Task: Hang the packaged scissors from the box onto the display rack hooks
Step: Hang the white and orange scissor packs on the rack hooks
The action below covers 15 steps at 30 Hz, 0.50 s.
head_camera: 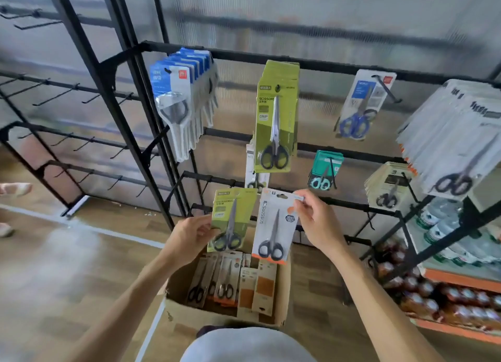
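Over a brown cardboard box [189, 311] on wood-look flooring [67, 280], the left hand [187, 237] pinches a green scissors pack [231, 220]; the right hand [317, 220] pinches a white scissors pack [273, 226]. Black wire display rack [339, 66], seemingly against translucent panelling.

- Wood-look floor [81, 266] carries an open cardboard box [189, 311] and the black display rack [151, 134].
- Rack hooks carry hanging scissor packs [276, 117].

A shop: black display rack [271, 61] hooks hold carded scissors [275, 123], bottled drinks [447, 220] shelved alongside.
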Each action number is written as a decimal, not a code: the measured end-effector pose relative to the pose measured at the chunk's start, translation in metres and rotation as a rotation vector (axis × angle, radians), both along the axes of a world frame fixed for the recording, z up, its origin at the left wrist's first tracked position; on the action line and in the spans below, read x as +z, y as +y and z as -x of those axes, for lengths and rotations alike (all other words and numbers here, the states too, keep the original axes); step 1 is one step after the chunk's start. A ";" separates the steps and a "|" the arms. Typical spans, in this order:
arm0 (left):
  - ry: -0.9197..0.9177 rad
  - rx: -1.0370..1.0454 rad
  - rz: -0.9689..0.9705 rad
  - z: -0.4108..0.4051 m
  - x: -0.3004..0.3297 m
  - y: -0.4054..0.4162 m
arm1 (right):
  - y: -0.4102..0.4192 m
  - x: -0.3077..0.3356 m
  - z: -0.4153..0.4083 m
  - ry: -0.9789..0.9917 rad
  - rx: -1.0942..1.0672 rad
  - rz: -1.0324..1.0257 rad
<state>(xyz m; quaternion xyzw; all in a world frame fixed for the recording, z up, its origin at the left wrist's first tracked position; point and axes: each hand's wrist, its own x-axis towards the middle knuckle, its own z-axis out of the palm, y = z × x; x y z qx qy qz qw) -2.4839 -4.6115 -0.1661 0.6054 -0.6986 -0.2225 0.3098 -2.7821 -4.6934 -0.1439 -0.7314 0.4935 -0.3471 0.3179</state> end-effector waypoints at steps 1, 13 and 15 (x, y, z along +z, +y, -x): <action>-0.007 0.017 -0.012 -0.005 -0.004 0.004 | -0.004 -0.004 -0.007 -0.004 -0.005 -0.004; 0.011 0.082 -0.132 -0.085 -0.052 -0.006 | -0.088 -0.037 -0.097 0.037 -0.205 -0.304; 0.033 0.071 -0.151 -0.098 -0.056 -0.017 | -0.103 -0.034 -0.108 0.061 -0.257 -0.347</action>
